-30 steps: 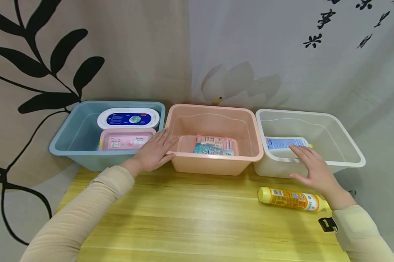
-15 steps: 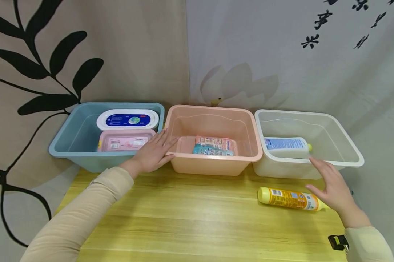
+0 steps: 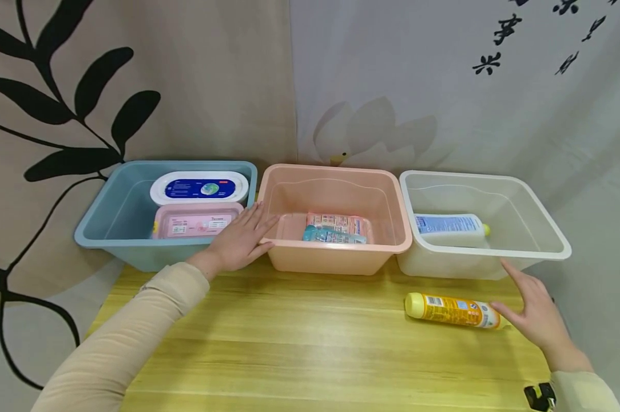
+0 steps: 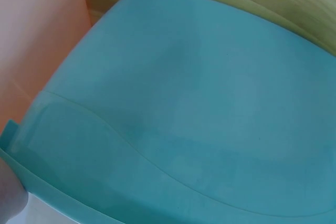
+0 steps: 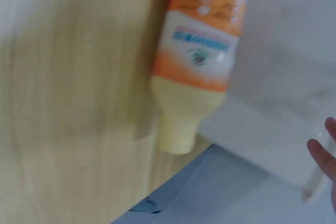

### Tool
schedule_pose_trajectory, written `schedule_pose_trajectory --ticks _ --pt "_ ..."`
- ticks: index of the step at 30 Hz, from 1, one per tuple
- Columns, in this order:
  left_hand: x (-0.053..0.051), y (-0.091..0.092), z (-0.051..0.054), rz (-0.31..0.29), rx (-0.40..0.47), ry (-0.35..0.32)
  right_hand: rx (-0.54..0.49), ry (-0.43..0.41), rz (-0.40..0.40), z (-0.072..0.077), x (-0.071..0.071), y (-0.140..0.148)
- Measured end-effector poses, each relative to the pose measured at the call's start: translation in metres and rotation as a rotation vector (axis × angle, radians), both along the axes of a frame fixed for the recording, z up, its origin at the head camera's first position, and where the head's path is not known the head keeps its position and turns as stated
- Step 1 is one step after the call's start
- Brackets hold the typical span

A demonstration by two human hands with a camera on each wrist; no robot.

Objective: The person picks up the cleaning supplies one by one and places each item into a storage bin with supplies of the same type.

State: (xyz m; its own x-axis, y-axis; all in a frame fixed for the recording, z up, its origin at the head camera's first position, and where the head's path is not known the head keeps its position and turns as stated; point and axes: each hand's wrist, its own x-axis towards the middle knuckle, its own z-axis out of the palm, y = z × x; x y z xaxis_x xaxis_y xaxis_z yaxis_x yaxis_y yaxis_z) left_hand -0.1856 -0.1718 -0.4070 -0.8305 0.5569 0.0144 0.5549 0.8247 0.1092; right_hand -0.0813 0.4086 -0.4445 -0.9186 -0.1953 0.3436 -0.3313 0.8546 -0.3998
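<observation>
A yellow bottle [image 3: 454, 311] with an orange label lies on its side on the wood-grain counter [image 3: 310, 337], in front of a white bin [image 3: 444, 262], its narrower end pointing to the right. The right hand [image 3: 539, 317] is just beside that narrower end, grasping nothing, with its thumb and forefinger extended and spread apart; in the head view the thumb overlaps the bottle, and whether it touches cannot be told. The right wrist view shows two fingertips apart from each other at its edge, well clear of the bottle; how the remaining fingers lie is hidden. The left hand [image 3: 238, 240] rests where the rims of a blue bin [image 3: 135, 242] and a peach bin [image 3: 336, 260] meet, its fingers straight and close together, the thumb standing away towards the peach bin. In the left wrist view the wall of the blue bin takes up most of the space. Inside the blue bin, a white box [image 3: 199, 187] with a dark blue label sits behind a pink box [image 3: 194, 222]. The peach bin holds a pink packet [image 3: 341, 221] with a turquoise item [image 3: 333, 236] in front of it, and in the white bin lies a white bottle [image 3: 450, 225] with a yellow-green tip. A printed curtain [image 3: 212, 86] hangs behind the bins.
</observation>
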Motion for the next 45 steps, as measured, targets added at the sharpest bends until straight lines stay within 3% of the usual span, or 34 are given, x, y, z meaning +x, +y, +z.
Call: schedule_pose_trajectory --ticks 12,18,27,33,45 --pt "0.000 0.000 0.001 0.004 -0.001 -0.004 0.010 -0.230 -0.124 -0.029 0.004 0.025" --pt "0.000 0.000 -0.001 0.003 -0.001 0.003 0.046 -0.324 -0.141 -0.044 0.006 0.031" --pt "0.001 0.000 0.000 0.007 0.001 0.000 0.002 -0.318 -0.069 -0.062 0.002 0.032" --pt "0.001 0.001 0.000 0.002 0.005 0.006 0.025 -0.312 -0.037 -0.074 -0.002 0.029" --pt "0.000 -0.001 -0.003 -0.019 -0.001 0.035 0.127 -0.295 -0.040 -0.076 -0.002 0.019"
